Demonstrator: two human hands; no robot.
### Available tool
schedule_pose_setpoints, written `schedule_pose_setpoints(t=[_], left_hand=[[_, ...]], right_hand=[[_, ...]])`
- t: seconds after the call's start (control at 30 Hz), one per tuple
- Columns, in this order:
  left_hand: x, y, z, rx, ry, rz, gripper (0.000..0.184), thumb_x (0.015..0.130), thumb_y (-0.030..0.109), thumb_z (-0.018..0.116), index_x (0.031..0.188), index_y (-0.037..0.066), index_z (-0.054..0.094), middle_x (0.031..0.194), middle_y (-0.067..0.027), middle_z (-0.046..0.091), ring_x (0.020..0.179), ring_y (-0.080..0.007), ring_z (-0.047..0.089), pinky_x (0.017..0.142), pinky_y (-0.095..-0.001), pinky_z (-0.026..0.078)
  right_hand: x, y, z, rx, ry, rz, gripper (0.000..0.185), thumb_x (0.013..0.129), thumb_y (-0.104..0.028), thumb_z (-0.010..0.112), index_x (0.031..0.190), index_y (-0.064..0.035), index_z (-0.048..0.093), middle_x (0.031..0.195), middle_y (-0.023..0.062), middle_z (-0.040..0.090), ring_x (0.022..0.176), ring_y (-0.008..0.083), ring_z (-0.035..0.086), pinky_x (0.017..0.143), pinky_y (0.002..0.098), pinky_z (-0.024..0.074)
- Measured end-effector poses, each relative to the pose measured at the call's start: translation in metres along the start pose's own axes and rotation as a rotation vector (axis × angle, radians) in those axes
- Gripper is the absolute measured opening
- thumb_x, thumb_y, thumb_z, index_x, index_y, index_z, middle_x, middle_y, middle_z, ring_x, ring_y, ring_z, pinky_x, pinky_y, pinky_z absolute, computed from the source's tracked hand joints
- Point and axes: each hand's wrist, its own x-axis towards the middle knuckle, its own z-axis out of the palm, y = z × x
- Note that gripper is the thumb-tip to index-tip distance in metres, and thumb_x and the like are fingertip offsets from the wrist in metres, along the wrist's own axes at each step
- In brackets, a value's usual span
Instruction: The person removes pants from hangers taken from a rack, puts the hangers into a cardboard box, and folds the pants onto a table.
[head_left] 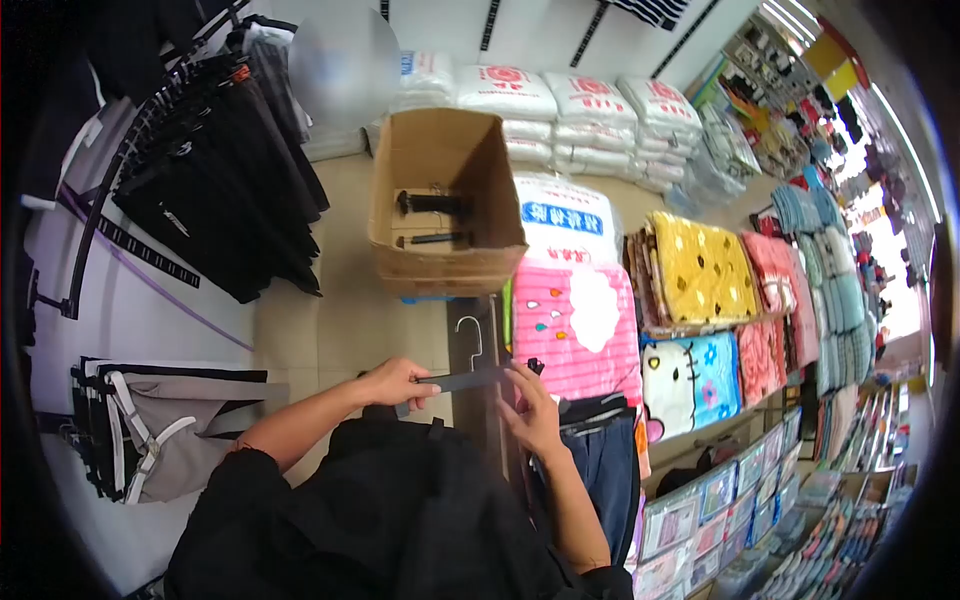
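A flat dark grey strip [465, 381], perhaps a belt or a bar, stretches level between my two hands above the black clothing at my front. My left hand [400, 384] is closed around one end, thumb on top. At the other end, my right hand [530, 408] has its thumb and forefinger on the strip, its other fingers loosely bent. A small black piece [536, 366] sticks out beyond that hand. Just ahead, an open cardboard box [448, 270] holds black pieces [432, 205] with straight arms.
Black trousers [210, 180] hang from a wall rack at left, with grey trousers [175, 440] lower down. A metal hanger [470, 338] lies near the box. Right are a pink packaged blanket [560, 350], dark jeans [605, 470] and a yellow blanket [700, 270]. White bags [505, 90] are stacked behind.
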Motion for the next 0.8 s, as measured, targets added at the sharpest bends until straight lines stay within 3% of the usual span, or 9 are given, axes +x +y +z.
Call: schedule_pose_setpoints(t=[0.27,0.47,0.57,0.67,0.8], left_hand=[[-0.046,-0.028,-0.152,-0.046,-0.096,0.050,0.031,0.101,0.031,0.066,0.098,0.001,0.073,0.076,-0.0039,0.072,0.064,-0.0103,0.066,0.063,-0.0279,0.054],[-0.048,-0.030,-0.222,-0.168,-0.067,-0.074,0.033,0.103,0.032,0.062,0.102,0.001,0.071,0.085,-0.0048,0.073,0.068,-0.0115,0.068,0.065,-0.0279,0.053],[-0.009,-0.063,-0.242,-0.323,0.585,0.116,0.032,0.106,0.030,0.058,0.101,0.001,0.069,0.093,-0.0060,0.072,0.074,-0.0116,0.068,0.069,-0.0275,0.053],[0.019,-0.080,-0.274,-0.430,0.719,0.117,0.027,0.105,0.025,0.057,0.101,0.001,0.068,0.096,-0.0061,0.071,0.078,-0.0112,0.067,0.072,-0.0272,0.053],[0.042,-0.073,-0.289,-0.165,0.543,-0.038,0.017,0.101,0.017,0.061,0.102,0.001,0.067,0.087,-0.0050,0.071,0.075,-0.0114,0.068,0.070,-0.0279,0.054]], right_hand=[[0.122,-0.055,0.090,-0.267,-0.220,-0.228,0.046,0.080,-0.007,0.077,0.125,-0.0112,0.065,0.123,0.0079,0.068,0.105,0.0303,0.069,0.084,0.0393,0.0586],[0.191,-0.079,0.117,-0.290,-0.336,-0.234,0.056,0.073,-0.010,0.079,0.127,-0.0102,0.063,0.118,0.0082,0.066,0.099,0.0315,0.069,0.080,0.0417,0.0583],[0.230,-0.064,0.106,-0.419,-0.360,-0.120,0.064,0.073,-0.011,0.079,0.133,-0.0139,0.057,0.119,0.0081,0.063,0.100,0.0363,0.067,0.077,0.0444,0.0570],[0.293,-0.032,0.102,-0.460,-0.185,0.016,0.050,0.079,-0.012,0.078,0.125,-0.0125,0.060,0.110,0.0120,0.064,0.093,0.0377,0.068,0.074,0.0472,0.0556],[0.406,0.031,0.111,-0.538,-0.225,0.072,0.039,0.083,-0.018,0.075,0.119,-0.0108,0.063,0.102,0.0148,0.066,0.086,0.0389,0.069,0.071,0.0503,0.0557]])
